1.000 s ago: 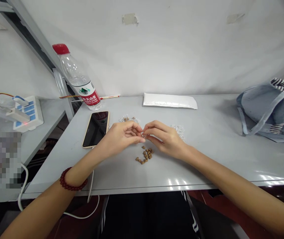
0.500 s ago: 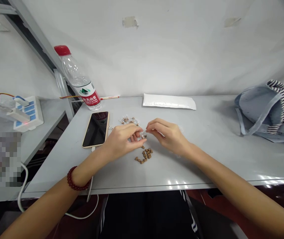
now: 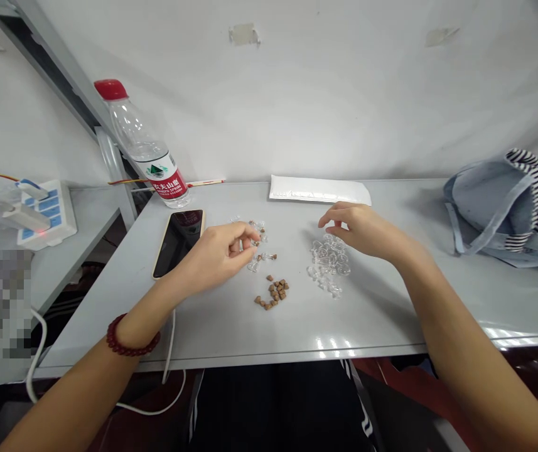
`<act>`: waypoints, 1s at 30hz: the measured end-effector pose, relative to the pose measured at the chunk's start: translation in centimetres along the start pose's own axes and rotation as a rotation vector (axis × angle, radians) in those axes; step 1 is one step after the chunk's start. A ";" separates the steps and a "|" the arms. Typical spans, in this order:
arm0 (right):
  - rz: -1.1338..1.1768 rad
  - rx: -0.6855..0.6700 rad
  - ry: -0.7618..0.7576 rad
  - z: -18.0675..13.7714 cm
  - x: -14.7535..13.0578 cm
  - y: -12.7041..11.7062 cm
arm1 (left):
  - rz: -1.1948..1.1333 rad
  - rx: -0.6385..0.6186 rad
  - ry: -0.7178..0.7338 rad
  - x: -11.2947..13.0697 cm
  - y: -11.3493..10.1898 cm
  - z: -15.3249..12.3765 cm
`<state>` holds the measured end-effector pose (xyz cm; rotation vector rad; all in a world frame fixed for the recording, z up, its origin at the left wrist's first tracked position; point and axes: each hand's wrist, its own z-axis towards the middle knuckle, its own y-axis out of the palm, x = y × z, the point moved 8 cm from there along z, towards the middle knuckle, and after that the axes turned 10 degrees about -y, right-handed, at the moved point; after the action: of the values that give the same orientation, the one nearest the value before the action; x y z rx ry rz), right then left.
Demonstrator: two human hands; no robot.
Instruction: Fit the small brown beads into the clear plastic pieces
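Observation:
My left hand (image 3: 226, 251) is curled, thumb and forefinger drawn together on a small clear plastic piece (image 3: 256, 242), partly hidden by the fingertips. Close beside those fingers lie more clear pieces (image 3: 262, 228), some with brown bits inside. Below them, several brown kibble-like pellets (image 3: 278, 290) sit loose on the grey table (image 3: 231, 333). On the right, my right hand (image 3: 351, 227) hovers with fingers bent and apart, and nothing shows between them. Just under it is a pile of clear plastic pieces (image 3: 329, 257).
Left of my left hand lies a phone (image 3: 179, 242) with a white cable. Behind it stands a red-capped water bottle (image 3: 156, 157). A white packet (image 3: 318, 189) rests by the wall, a blue cloth bag (image 3: 494, 207) at the right, a power strip (image 3: 54, 213) far left.
My hands have moved apart from above the pellets. The left went left toward the filled clear pieces; the right went right and opened, uncovering the clear pile.

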<state>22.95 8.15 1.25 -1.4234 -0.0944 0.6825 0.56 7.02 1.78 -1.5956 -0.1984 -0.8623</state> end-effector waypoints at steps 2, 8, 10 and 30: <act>0.016 -0.059 0.032 -0.2 0.7 0.3 | -0.025 -0.170 -0.022 0.3 0.9 -0.3; 0.036 -0.155 0.116 -0.9 2.8 1.0 | -0.030 -0.480 -0.056 1.1 2.5 -1.6; 0.042 -0.173 0.124 -0.9 2.9 1.4 | -0.012 -0.543 -0.068 1.0 2.8 -1.9; 0.144 -0.104 -0.019 0.8 -0.3 2.5 | 0.033 -0.621 -0.074 1.1 4.4 -2.2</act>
<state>21.42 8.72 -0.85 -1.5342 -0.0428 0.8190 2.93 3.63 -1.02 -2.2028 0.0545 -0.8879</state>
